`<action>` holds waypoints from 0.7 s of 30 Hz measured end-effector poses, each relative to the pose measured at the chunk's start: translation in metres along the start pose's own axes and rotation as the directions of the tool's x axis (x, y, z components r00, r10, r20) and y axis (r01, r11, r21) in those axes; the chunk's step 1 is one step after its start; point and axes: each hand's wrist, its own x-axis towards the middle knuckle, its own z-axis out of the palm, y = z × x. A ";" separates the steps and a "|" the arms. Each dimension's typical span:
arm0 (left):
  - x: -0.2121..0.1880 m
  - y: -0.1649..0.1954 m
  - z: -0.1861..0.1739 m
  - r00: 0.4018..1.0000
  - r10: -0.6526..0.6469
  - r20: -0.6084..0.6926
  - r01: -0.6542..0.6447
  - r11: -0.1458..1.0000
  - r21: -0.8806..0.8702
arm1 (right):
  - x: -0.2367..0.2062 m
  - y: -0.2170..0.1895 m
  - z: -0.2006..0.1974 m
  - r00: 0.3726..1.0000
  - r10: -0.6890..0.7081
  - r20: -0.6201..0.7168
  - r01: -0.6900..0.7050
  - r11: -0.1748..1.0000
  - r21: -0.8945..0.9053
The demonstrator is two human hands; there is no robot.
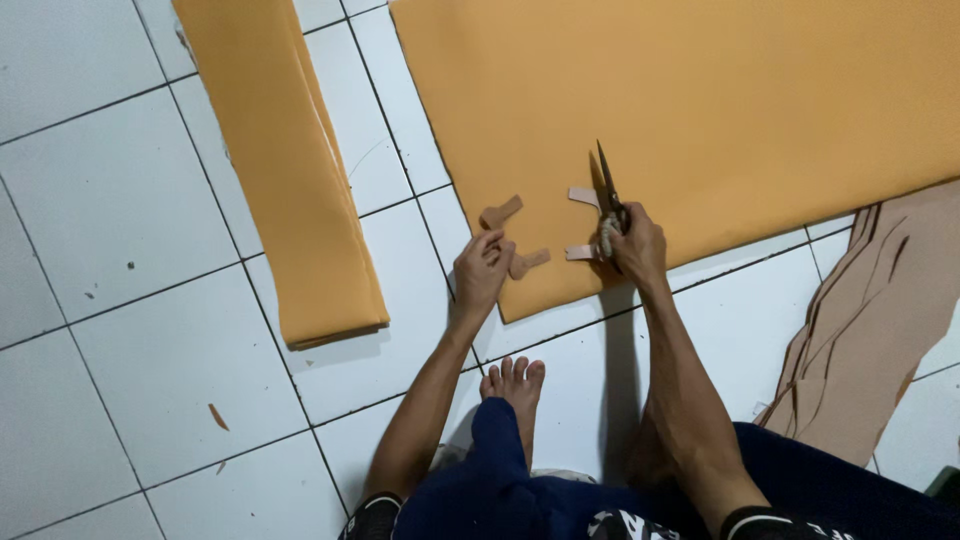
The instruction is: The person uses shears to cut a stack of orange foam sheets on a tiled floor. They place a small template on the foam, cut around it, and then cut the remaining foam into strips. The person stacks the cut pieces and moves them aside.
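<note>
From where I watch, the big orange cloth [700, 110] runs off the top and right edges, so I cannot see its full extent, and the folded orange strip [300, 200] to the left is cut off at the top too. My right hand [636, 245] is closed around the handles of the scissors [608, 195]; the handles are hidden inside the fist and only the dark blades show, pointing away from me over the cloth near its lower left corner. I cannot make out whether the blades are parted. My left hand [482, 270] rests at the cloth's edge with fingers curled, pinching a small tan cutout [527, 262]; a second tan cutout [500, 211] lies just above it. Two pale pieces [583, 197] lie beside the blades, half covered by the scissors. The brown paper [870, 320] at right is cropped by the frame. I see no containers anywhere.
</note>
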 end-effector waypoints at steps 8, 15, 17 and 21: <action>0.030 0.017 -0.053 0.991 0.034 -0.128 -0.010 0.983 0.181 | 0.005 -0.054 0.046 0.997 -0.064 0.048 0.063 0.998 0.019; 0.022 0.046 -0.064 0.992 0.074 -0.100 -0.016 0.872 0.489 | 0.013 -0.088 0.026 0.963 -0.267 0.020 0.205 0.786 0.583; 0.023 0.048 -0.067 0.994 0.064 -0.091 -0.008 0.860 0.510 | 0.017 -0.093 0.018 0.924 -0.379 0.054 0.283 0.771 0.570; 0.024 0.042 -0.070 0.994 0.059 -0.087 -0.005 0.852 0.524 | 0.015 -0.084 0.012 0.868 -0.491 -0.068 0.491 0.832 0.260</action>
